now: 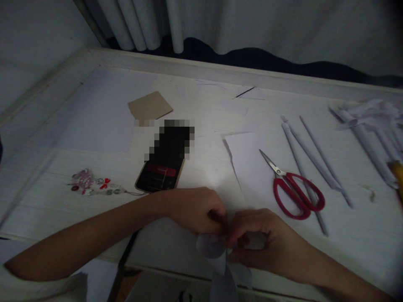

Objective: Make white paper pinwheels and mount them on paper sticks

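Observation:
My left hand [203, 212] and my right hand [261, 239] meet at the front edge of the desk. Both are closed, with their fingertips pinching a curled white paper piece [217, 251]. Part of this paper loops below my left hand, and more hangs down past the desk edge. Its exact folds are hidden behind the fingers. To the right of my right hand lie red-handled scissors [296, 195], blades pointing away to the left, partly over a torn white sheet [248, 155]. Thin rolled paper sticks [315, 159] lie beside and beneath the scissors.
Left of my hands is a phone [160, 167] with a beaded charm [86, 180] on a cord. Behind it lies a brown card [150, 105]. A large white sheet [94, 113] covers the far left. White paper rolls [365, 142] pile up at right. A raised ledge [220, 71] runs along the back.

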`<state>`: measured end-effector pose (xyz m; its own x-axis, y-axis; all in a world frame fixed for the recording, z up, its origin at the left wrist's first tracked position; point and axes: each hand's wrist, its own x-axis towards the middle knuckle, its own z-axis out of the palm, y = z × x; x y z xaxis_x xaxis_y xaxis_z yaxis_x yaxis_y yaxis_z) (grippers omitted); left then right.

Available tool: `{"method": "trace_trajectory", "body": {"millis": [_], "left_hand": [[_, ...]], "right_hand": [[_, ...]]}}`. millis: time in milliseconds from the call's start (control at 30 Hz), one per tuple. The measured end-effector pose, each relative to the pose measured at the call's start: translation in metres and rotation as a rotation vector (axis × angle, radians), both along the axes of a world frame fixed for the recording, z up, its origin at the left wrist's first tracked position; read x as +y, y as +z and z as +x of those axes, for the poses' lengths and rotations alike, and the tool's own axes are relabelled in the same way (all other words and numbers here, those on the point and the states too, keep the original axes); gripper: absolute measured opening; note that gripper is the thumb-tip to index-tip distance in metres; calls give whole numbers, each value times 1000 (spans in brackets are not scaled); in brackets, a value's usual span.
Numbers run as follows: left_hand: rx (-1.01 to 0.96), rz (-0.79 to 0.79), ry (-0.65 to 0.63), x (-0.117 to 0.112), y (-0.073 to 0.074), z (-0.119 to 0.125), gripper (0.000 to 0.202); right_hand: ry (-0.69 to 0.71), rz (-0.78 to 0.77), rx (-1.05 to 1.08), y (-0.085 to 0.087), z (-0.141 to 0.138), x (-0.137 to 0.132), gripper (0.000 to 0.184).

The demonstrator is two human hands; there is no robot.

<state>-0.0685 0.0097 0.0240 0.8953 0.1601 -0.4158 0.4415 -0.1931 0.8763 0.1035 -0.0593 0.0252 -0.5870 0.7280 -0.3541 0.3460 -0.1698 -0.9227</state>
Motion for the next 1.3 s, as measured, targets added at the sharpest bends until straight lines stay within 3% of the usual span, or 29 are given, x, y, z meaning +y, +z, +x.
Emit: {"method": "trace_trajectory", "body": {"millis": [733,1300], "left_hand": [[-34,48,2,0,4,1,11],[-43,167,33,-8,1,0,11]], "right_hand": [[39,40,7,0,1,-1,7],[-78,-48,26,-4,-7,-3,6]]}}
